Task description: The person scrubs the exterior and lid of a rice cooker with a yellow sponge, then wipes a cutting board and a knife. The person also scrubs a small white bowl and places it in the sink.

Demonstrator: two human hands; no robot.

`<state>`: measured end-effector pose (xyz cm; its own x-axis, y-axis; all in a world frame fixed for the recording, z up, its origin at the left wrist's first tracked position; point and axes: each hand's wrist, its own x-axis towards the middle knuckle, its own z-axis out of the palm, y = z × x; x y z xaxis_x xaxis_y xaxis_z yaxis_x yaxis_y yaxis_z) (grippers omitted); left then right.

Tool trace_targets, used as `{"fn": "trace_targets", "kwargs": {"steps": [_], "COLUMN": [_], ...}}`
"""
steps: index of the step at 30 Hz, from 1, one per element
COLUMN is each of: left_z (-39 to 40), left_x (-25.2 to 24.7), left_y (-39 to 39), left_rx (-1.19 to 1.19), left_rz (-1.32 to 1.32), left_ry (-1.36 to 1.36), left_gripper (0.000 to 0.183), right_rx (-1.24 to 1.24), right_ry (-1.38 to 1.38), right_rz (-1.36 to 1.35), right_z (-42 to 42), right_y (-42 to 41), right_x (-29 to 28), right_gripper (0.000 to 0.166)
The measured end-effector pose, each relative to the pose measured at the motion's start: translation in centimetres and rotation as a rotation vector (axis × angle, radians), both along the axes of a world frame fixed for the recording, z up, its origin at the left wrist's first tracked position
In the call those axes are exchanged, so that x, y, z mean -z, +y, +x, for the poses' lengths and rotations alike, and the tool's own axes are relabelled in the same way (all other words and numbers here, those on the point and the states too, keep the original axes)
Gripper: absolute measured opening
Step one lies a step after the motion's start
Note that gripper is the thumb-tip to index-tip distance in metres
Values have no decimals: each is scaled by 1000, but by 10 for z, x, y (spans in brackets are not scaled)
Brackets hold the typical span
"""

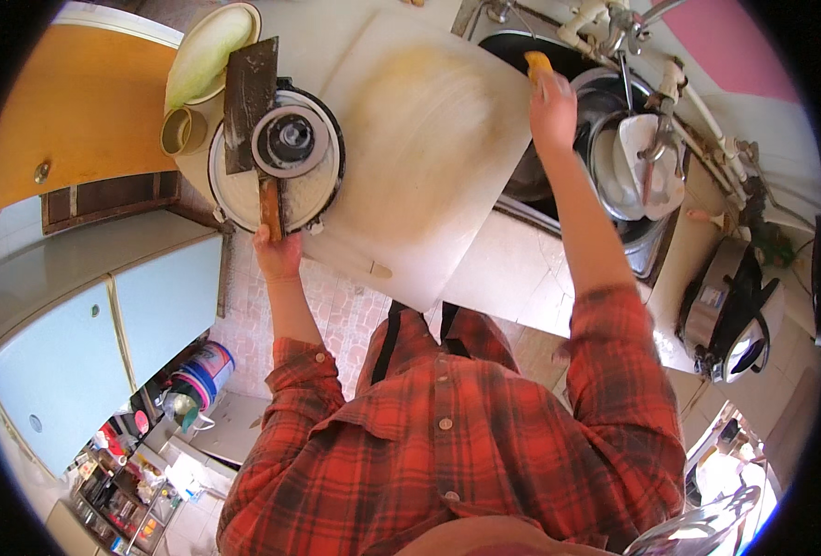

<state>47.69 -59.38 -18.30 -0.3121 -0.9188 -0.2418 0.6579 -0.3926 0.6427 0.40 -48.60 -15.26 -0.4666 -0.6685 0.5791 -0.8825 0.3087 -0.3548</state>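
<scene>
My left hand [278, 256] grips the end of the wooden handle of a cleaver [251, 104]. The dark, wet-looking blade lies over a white round lid [233, 191] with a dark rim, beside the lid's large ring-shaped knob [263, 142]. To the right is a big white cutting board [424, 153], stained yellowish brown in its middle. Past its right edge, above the sink [521, 48], my right hand [553, 111] holds a yellow sponge or cloth [538, 64], partly hidden by the fingers.
A pale leafy cabbage [208, 48] rests on a plate [256, 21] at the far left, near a small cup [183, 131]. Metal bowls [601, 80] and a white dish [636, 132] crowd the sink under taps [622, 31]. An electric cooker [716, 306] stands right.
</scene>
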Motion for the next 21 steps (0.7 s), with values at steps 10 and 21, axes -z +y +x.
{"fn": "trace_targets", "kwargs": {"steps": [10,21], "left_z": [-7,-8], "left_x": [-16,-14], "left_y": [-1,-1], "left_rx": [71,122], "left_rz": [111,53], "left_ry": [-32,41], "left_gripper": [13,14], "right_rx": [-592,234], "right_ry": [-68,-118], "right_rz": [223,182], "right_z": [165,-10], "right_y": [-3,-21], "right_x": [17,27], "right_gripper": [40,18]}}
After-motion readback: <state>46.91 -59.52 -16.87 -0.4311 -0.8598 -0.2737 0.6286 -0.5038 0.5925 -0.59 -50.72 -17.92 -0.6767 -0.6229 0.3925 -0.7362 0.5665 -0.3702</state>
